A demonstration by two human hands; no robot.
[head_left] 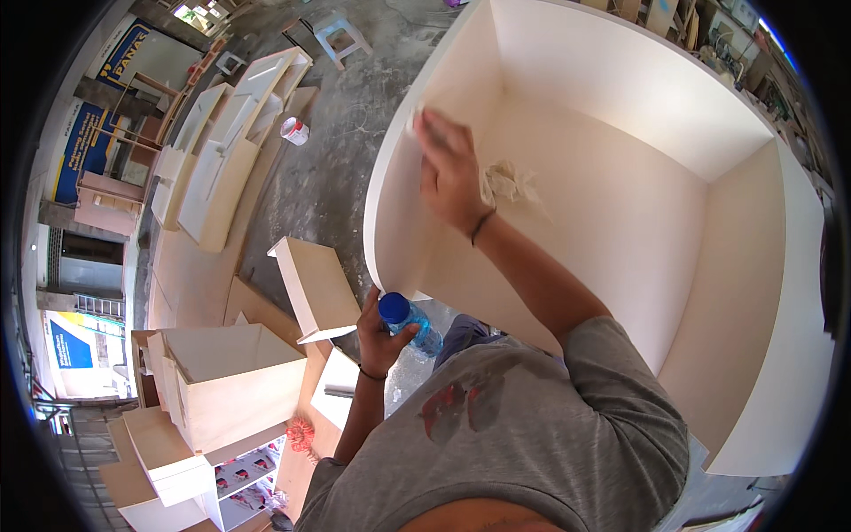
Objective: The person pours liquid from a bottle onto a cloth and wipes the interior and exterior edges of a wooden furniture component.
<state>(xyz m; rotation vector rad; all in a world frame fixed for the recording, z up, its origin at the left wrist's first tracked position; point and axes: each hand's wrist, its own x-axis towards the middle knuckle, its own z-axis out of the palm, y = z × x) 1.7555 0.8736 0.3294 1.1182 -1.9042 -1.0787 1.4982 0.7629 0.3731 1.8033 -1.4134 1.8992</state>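
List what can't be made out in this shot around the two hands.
- Head view: the rag is mostly covered by the right hand; its size is unclear.
- The right hand's fingertips are motion-blurred against the white cabinet.
- The clear bottle with a blue cap is half hidden by the left hand; its contents can't be told.

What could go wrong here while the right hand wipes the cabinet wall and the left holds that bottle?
1. The plastic bottle in the left hand is tilted; if its blue cap is loose, liquid might drip onto the boards below.
2. The cloth under the right hand trails loose, so it may slip or smear the white cabinet.
3. The person leans over the cabinet's edge, which could shift it.
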